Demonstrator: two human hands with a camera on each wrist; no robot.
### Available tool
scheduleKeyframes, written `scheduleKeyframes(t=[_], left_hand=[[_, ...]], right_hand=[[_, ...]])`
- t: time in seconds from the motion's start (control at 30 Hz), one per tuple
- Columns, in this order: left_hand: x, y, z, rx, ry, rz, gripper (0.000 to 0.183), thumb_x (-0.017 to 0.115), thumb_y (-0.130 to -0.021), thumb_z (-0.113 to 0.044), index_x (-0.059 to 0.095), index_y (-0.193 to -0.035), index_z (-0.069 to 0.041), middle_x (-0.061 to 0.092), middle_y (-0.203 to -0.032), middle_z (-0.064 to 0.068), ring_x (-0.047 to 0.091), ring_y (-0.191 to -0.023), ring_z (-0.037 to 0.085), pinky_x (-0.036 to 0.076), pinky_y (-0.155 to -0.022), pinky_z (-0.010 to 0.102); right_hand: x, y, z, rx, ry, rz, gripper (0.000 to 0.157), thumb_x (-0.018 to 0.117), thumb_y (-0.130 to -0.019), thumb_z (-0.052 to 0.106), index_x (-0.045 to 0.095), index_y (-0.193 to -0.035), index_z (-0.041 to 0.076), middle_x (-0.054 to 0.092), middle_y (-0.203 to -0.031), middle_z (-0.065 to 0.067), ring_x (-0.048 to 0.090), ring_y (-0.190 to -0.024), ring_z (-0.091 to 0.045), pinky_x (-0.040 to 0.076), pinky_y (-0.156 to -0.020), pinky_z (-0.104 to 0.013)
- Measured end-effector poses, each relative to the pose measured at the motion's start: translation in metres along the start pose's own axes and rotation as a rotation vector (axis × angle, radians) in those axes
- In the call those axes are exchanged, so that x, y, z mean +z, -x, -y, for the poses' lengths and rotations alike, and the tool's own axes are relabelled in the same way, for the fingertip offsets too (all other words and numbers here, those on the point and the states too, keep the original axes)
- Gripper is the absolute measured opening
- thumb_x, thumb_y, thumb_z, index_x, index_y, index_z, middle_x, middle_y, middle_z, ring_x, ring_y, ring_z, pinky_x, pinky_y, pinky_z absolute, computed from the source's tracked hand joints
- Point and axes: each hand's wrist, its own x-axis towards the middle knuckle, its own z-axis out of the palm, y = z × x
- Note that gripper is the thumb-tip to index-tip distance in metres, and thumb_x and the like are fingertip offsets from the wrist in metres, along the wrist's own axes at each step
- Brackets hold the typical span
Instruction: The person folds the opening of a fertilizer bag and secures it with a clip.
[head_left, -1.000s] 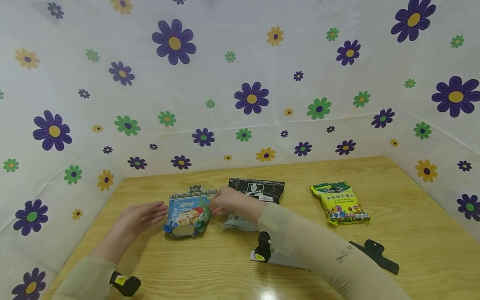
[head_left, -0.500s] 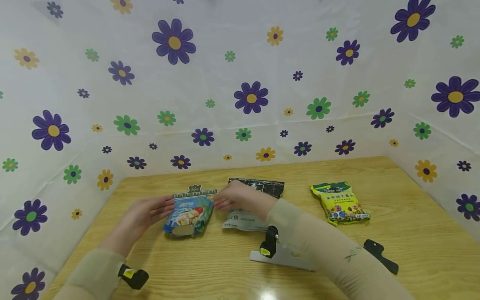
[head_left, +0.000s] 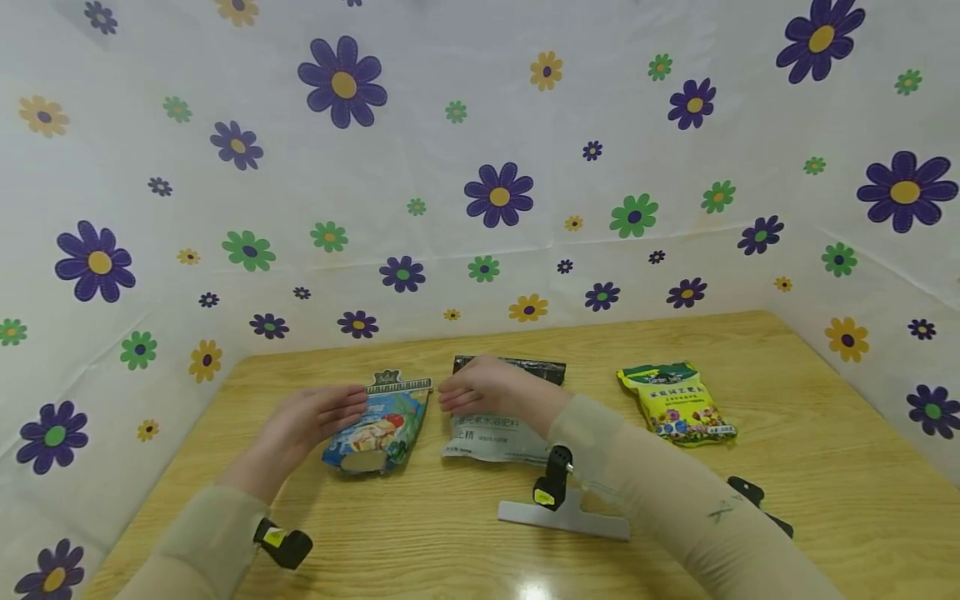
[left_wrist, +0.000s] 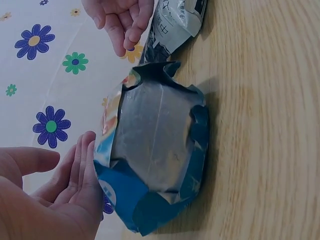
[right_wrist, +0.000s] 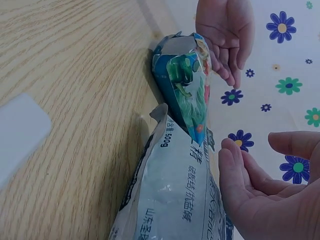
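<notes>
A blue food bag point(head_left: 375, 433) lies on the table at the left, its folded end toward me. Across its far end sits a wide piano-key patterned clip point(head_left: 400, 386). My left hand point(head_left: 318, 421) is at the bag's upper left with fingers extended; whether it touches is hard to tell. My right hand point(head_left: 506, 390) hovers over a black and grey fertilizer bag point(head_left: 491, 437), fingertips pointing at the clip's right end, holding nothing. In the left wrist view, the blue bag's silvery end point(left_wrist: 152, 135) faces the camera beside the left palm point(left_wrist: 70, 200).
A yellow-green fertilizer bag point(head_left: 678, 406) lies at the back right. Nearer to me are a white clip point(head_left: 566, 518), partly under the right forearm, and a black clip point(head_left: 750, 492), partly hidden by the sleeve. A flowered cloth point(head_left: 420, 150) stands behind and beside the table point(head_left: 420, 533).
My right hand has moved away from the blue bag's right side, over the black and grey bag. My left hand has moved right and slightly farther, to the bag's upper left. The bags stay put.
</notes>
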Motion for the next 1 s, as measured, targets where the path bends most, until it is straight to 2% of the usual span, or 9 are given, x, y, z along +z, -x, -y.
scheduleKeyframes(t=[0.17, 0.33, 0.67, 0.87, 1.0], left_hand=[[0.010, -0.001, -0.005, 0.002, -0.012, -0.001, 0.058, 0.049, -0.115, -0.021, 0.033, -0.159, 0.014, 0.077, -0.114, -0.007, 0.075, -0.105, 0.004, 0.062, -0.098, 0.021], [0.020, -0.004, -0.009, 0.014, -0.002, 0.012, 0.058, 0.049, -0.115, -0.018, 0.032, -0.158, 0.016, 0.077, -0.107, -0.009, 0.075, -0.103, 0.004, 0.062, -0.097, 0.021], [0.033, -0.013, -0.011, 0.020, 0.000, 0.031, 0.055, 0.048, -0.115, -0.016, 0.034, -0.157, 0.017, 0.077, -0.106, -0.008, 0.075, -0.102, 0.005, 0.063, -0.096, 0.022], [0.037, -0.015, -0.012, 0.027, -0.022, 0.043, 0.053, 0.046, -0.115, -0.016, 0.036, -0.156, 0.016, 0.077, -0.122, 0.000, 0.075, -0.102, 0.004, 0.062, -0.097, 0.022], [0.041, -0.016, -0.013, 0.024, -0.021, 0.045, 0.054, 0.046, -0.115, -0.016, 0.035, -0.157, 0.016, 0.077, -0.116, -0.002, 0.075, -0.101, 0.003, 0.062, -0.096, 0.021]], right_hand=[[-0.006, 0.002, 0.001, 0.000, -0.019, 0.002, 0.041, 0.061, -0.108, 0.007, 0.057, -0.144, -0.012, 0.061, -0.145, -0.032, 0.067, -0.131, -0.037, 0.055, -0.115, -0.043], [-0.011, 0.004, -0.001, 0.000, 0.007, -0.004, 0.041, 0.060, -0.108, 0.009, 0.057, -0.144, -0.012, 0.061, -0.145, -0.032, 0.068, -0.130, -0.035, 0.057, -0.112, -0.041], [-0.021, 0.009, -0.002, -0.011, 0.001, -0.017, 0.038, 0.057, -0.110, 0.009, 0.060, -0.142, -0.011, 0.065, -0.142, -0.029, 0.067, -0.133, -0.036, 0.056, -0.114, -0.042], [-0.029, 0.010, -0.005, -0.009, 0.001, -0.024, 0.038, 0.056, -0.110, 0.009, 0.059, -0.143, -0.011, 0.064, -0.143, -0.029, 0.071, -0.126, -0.031, 0.056, -0.114, -0.040], [-0.034, 0.009, -0.006, -0.009, -0.005, -0.038, 0.037, 0.057, -0.110, 0.009, 0.061, -0.141, -0.011, 0.067, -0.141, -0.027, 0.074, -0.119, -0.026, 0.057, -0.112, -0.039]])
